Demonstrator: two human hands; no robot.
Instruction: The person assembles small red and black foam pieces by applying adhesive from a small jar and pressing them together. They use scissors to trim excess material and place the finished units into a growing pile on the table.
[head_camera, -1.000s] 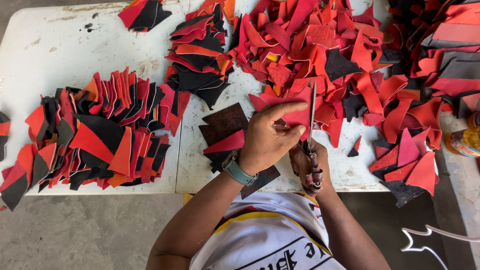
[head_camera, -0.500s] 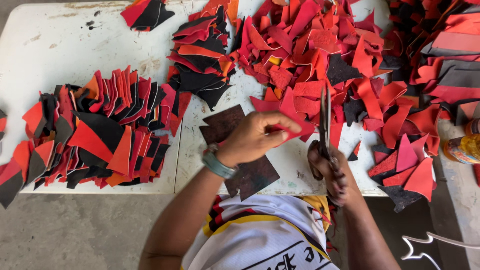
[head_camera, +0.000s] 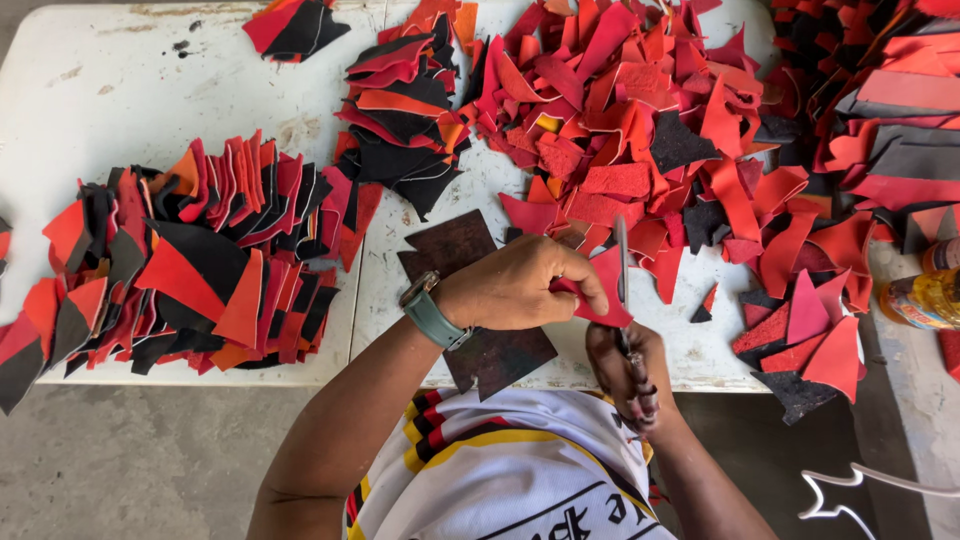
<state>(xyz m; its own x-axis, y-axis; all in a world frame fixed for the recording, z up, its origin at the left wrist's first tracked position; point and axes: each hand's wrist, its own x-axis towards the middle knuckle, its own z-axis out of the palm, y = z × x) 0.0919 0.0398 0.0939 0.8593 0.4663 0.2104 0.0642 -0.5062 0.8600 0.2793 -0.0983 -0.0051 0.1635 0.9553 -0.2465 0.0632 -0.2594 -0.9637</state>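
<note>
Above a white table strewn with red and black leather scraps, the left hand pinches a red leather piece. The right hand grips scissors, blades at that piece.

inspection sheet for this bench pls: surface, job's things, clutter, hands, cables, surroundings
Surface: white table, stained and scuffed, mostly covered.
Job's things: red scrap piece pinched in the left hand; scissors in the right hand, blades at that piece; dark brown sheet lying under the left hand.
Clutter: fanned stack of red, orange and black pieces at left; smaller stack at centre; loose heap of red scraps at right; amber bottle at the right edge.
Hands: left hand shut on the scrap, teal watch on the wrist; right hand shut on the scissors' handles.
Cables: nothing seen.
Surroundings: grey concrete floor below the table.
</note>
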